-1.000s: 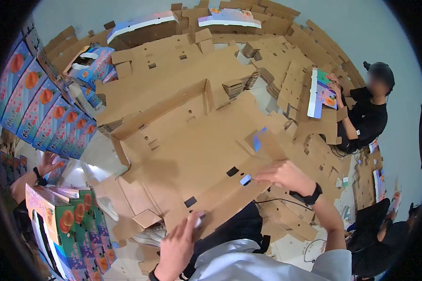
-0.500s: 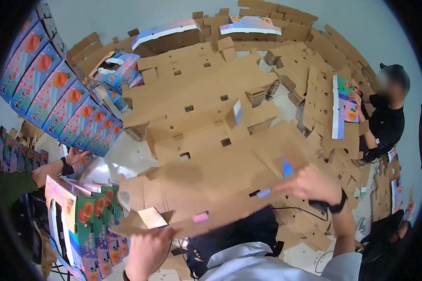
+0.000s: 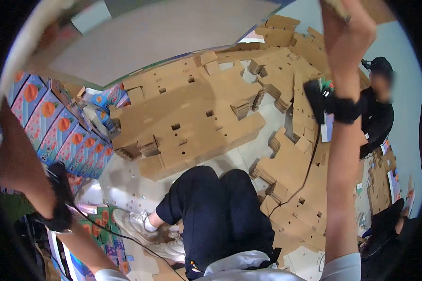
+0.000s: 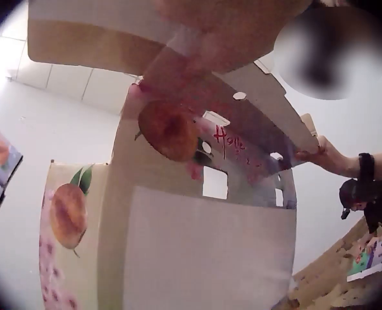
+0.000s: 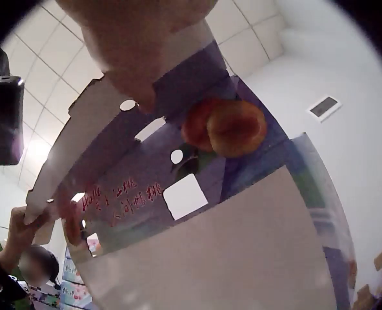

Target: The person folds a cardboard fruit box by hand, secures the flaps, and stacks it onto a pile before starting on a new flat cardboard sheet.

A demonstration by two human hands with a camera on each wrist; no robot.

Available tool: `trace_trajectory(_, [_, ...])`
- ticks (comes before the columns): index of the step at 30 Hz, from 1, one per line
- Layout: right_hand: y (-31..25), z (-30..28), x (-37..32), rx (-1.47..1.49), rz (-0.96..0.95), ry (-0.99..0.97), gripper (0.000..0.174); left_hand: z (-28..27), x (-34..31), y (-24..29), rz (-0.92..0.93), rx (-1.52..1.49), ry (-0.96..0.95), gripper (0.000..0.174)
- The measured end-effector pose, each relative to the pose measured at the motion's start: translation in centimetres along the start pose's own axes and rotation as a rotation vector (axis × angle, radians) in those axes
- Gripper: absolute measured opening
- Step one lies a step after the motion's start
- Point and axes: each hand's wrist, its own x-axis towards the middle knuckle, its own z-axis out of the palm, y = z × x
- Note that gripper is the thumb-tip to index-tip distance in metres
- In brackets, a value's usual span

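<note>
A large peach-printed carton sheet [image 3: 169,44] is held up across the top of the head view, tilted, with a plain greyish panel. My right hand [image 3: 349,35] is raised at the upper right, fingers bent at the sheet's edge. My left hand [image 3: 18,154] reaches up at the far left, its fingertips out of sight there. In the left wrist view the carton [image 4: 171,132] shows peaches, red writing and cut holes, and my right hand [image 4: 326,158] pinches its far edge. Across the right wrist view, my left hand [image 5: 22,232] grips the opposite edge.
Stacks of flattened brown cardboard [image 3: 192,117] lie ahead. Printed peach boxes [image 3: 65,126] stand in a row at left, with green-and-pink ones [image 3: 108,225] below. A person in black [image 3: 384,112] is at the right. Cables [image 3: 305,180] run from both wrists.
The cardboard sheet has been lifted from the stack in front and raised overhead. Both hands rose from its near edge, uncovering my legs and the floor.
</note>
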Motion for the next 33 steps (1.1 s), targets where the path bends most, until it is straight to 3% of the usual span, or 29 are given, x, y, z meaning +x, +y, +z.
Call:
trace_trajectory(2, [-0.7, 0.0, -4.6, -0.118, 0.110, -0.159, 0.034, 0.3, -3.2, 1.5, -0.048, -0.010, -0.182, 0.036])
trace_trajectory(3, [-2.0, 1.9, -6.0, -0.061, 0.060, -0.081, 0.055, 1.0, -5.5, 2.7, -0.031, 0.000, -0.243, 0.035])
trace_trajectory(4, [-3.5, 2.9, -8.9, -0.040, 0.153, -0.164, 0.055, 1.2, -8.1, 4.3, -0.021, 0.019, -0.308, 0.038])
trace_trajectory(7, [-9.0, 5.3, -17.9, 0.084, 0.269, -0.524, 0.047, 2.6, -19.8, 8.6, -0.335, -0.193, -0.675, 0.058])
trace_trajectory(8, [-10.5, 6.1, -21.7, 0.157, 0.303, -0.666, 0.046, 3.5, -25.3, 9.4, -0.375, -0.191, -0.885, 0.062])
trace_trajectory(10, [-13.3, 7.8, -28.3, 0.230, 0.365, -1.147, 0.043, 4.8, -33.6, 12.9, -0.496, -0.225, -1.184, 0.068])
trace_trajectory(12, [-15.8, 9.8, -38.4, 0.166, 0.386, -1.638, 0.043, 6.1, -40.8, 15.6, -0.489, -0.243, -1.435, 0.071])
trace_trajectory(13, [-16.8, 9.7, -40.3, 0.163, 0.378, -1.633, 0.043, 6.3, -41.4, 16.3, -0.496, -0.241, -1.428, 0.071])
trace_trajectory(15, [-18.1, 9.1, -41.9, 0.083, 0.342, -1.220, 0.048, 7.0, -41.8, 18.0, -0.391, -0.129, -1.387, 0.069])
trace_trajectory(19, [-16.4, 9.1, -40.1, 0.114, 0.343, -1.380, 0.054, 7.9, -42.6, 18.0, -0.359, -0.172, -1.325, 0.066])
trace_trajectory(22, [-14.0, 8.8, -37.7, 0.093, 0.289, -1.364, 0.054, 8.5, -40.4, 18.3, -0.449, -0.249, -1.280, 0.065])
trace_trajectory(24, [-12.1, 8.3, -37.0, 0.152, 0.348, -1.157, 0.052, 8.9, -39.3, 18.9, -0.497, -0.290, -1.215, 0.064])
trace_trajectory(26, [-12.2, 8.1, -38.2, 0.173, 0.388, -1.162, 0.050, 8.8, -41.2, 19.8, -0.469, -0.269, -1.244, 0.065])
trace_trajectory(28, [-13.5, 7.8, -42.2, 0.171, 0.426, -1.378, 0.054, 8.6, -42.8, 20.8, -0.429, -0.263, -1.278, 0.066])
trace_trajectory(29, [-14.3, 7.7, -43.5, 0.168, 0.424, -1.379, 0.054, 8.8, -43.3, 21.2, -0.391, -0.235, -1.270, 0.067])
trace_trajectory(31, [-16.6, 8.1, -44.6, 0.138, 0.577, -1.356, 0.071, 9.1, -43.2, 20.8, -0.346, -0.203, -1.266, 0.069])
trace_trajectory(33, [-17.5, 7.5, -44.1, 0.170, 0.578, -1.387, 0.081, 8.8, -42.3, 20.1, -0.422, -0.317, -1.310, 0.074])
